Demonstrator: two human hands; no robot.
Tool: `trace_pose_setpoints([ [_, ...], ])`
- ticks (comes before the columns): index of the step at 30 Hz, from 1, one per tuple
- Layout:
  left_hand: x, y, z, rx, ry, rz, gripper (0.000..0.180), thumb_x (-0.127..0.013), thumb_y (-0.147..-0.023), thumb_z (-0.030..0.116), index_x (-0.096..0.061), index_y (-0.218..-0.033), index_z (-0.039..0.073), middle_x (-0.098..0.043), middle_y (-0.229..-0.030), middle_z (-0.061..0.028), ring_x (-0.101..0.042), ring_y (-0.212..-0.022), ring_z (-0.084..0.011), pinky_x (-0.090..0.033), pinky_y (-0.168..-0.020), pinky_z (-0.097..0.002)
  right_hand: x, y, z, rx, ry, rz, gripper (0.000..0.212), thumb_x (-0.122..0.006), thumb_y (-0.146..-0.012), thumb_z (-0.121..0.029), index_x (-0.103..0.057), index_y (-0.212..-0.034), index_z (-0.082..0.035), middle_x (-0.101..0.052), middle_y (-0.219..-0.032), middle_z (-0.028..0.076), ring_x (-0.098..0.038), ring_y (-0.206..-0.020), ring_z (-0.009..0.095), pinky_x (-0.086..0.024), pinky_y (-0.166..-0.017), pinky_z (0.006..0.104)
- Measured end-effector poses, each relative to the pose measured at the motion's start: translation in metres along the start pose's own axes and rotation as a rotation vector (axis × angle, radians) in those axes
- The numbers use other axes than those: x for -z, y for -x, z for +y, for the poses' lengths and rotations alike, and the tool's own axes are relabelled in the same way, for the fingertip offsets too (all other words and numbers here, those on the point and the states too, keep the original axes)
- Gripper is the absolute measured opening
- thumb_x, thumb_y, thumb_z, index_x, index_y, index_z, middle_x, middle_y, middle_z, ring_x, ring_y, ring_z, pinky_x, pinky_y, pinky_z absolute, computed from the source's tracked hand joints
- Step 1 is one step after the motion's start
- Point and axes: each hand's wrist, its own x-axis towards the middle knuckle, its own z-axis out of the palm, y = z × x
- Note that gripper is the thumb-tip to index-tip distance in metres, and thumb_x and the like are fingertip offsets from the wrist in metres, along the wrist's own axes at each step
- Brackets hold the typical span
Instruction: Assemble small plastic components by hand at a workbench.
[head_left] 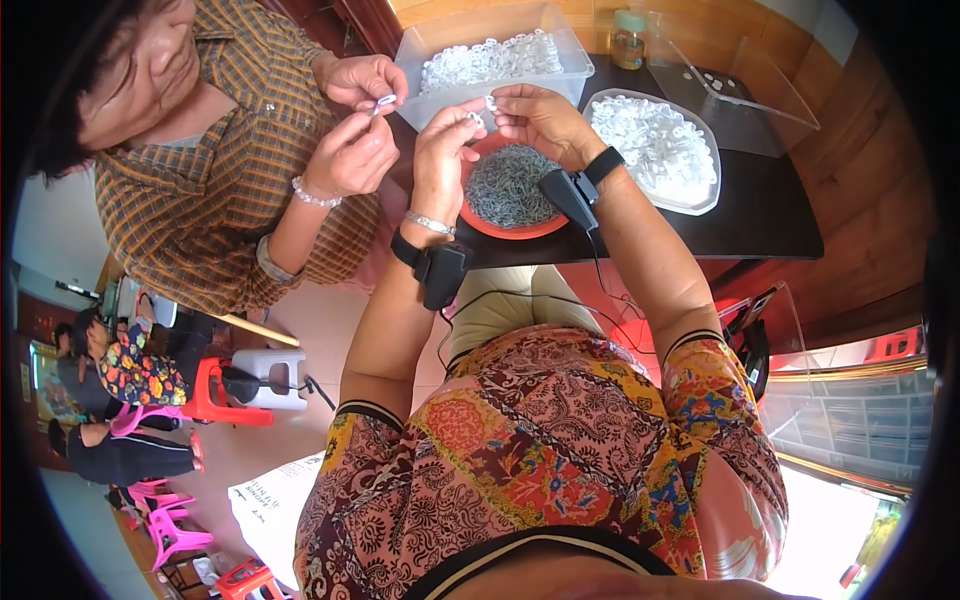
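My left hand (445, 155) and my right hand (545, 120) are raised close together above the far side of an orange bowl (512, 234) of small grey metal pins (508, 188). Pinched in the left fingertips is a small white plastic piece (477, 119). Another small white plastic piece (490, 102) sits between my right thumb and fingers. The two pieces look slightly apart; their exact shape is too small to tell. Right of the bowl, a white tray (690, 209) holds a heap of similar white pieces (652, 148).
Behind my hands stands a clear tub (540, 88) with more white pieces. A lidded jar (628, 42) and a clear plastic box (765, 80) are at the back of the dark table (770, 215). At left, a co-worker's hands (350, 155) hold a small white piece. Stools (225, 395) stand further left.
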Motion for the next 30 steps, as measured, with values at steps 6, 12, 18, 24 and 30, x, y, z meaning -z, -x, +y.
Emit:
trace_pose_setpoints([
  [6, 0.0048, 0.0042, -0.0014, -0.034, -0.223, -0.048, 0.013, -0.056, -0.087, 0.016, -0.064, -0.089, 0.006, -0.065, -0.115, -0.0066, -0.056, -0.082, -0.0065, -0.042, -0.065, -0.0205, 0.0027, -0.0023, -0.0004, -0.013, -0.019, 0.012, 0.021, -0.06, -0.09, -0.006, -0.059, -0.11, 0.002, -0.064, -0.088, 0.006, -0.062, -0.074, 0.014, -0.055, -0.072, 0.0255],
  [12, 0.0063, 0.004, -0.0022, -0.016, -0.258, -0.103, 0.013, -0.055, -0.09, 0.015, -0.061, -0.088, 0.005, -0.062, -0.122, -0.0102, -0.058, -0.094, -0.0111, -0.047, -0.076, -0.0247, -0.0013, 0.0026, -0.0032, -0.016, 0.082, 0.021, 0.023, -0.059, -0.091, -0.007, -0.061, -0.112, 0.002, -0.064, -0.087, 0.006, -0.062, -0.072, 0.012, -0.055, -0.071, 0.024],
  [18, 0.0037, 0.0039, -0.0052, -0.015, -0.112, -0.107, 0.012, -0.053, -0.091, 0.012, -0.06, -0.089, 0.004, -0.058, -0.127, -0.0142, -0.059, -0.103, -0.017, -0.048, -0.084, -0.0294, -0.0007, 0.0036, 0.0023, 0.058, 0.033, -0.018, 0.026, -0.059, -0.09, -0.005, -0.06, -0.114, 0.003, -0.065, -0.093, 0.008, -0.064, -0.077, 0.013, -0.055, -0.074, 0.0243],
  [24, 0.0037, 0.0032, -0.0069, -0.007, -0.087, -0.106, 0.011, -0.053, -0.092, 0.012, -0.061, -0.09, 0.004, -0.057, -0.128, -0.0142, -0.059, -0.104, -0.0178, -0.048, -0.085, -0.0295, -0.0041, 0.0038, 0.003, 0.1, 0.111, -0.003, 0.026, -0.058, -0.092, -0.006, -0.058, -0.117, 0.002, -0.065, -0.095, 0.007, -0.064, -0.075, 0.01, -0.056, -0.073, 0.0222],
  [30, 0.005, 0.0021, -0.0064, -0.046, -0.166, -0.105, 0.013, -0.053, -0.092, 0.013, -0.062, -0.091, 0.003, -0.058, -0.127, -0.0138, -0.059, -0.1, -0.0152, -0.048, -0.08, -0.0266, -0.0021, 0.0027, 0.0033, 0.126, 0.173, 0.062, 0.023, -0.06, -0.09, -0.006, -0.061, -0.112, 0.001, -0.065, -0.093, 0.006, -0.063, -0.072, 0.01, -0.055, -0.069, 0.0215],
])
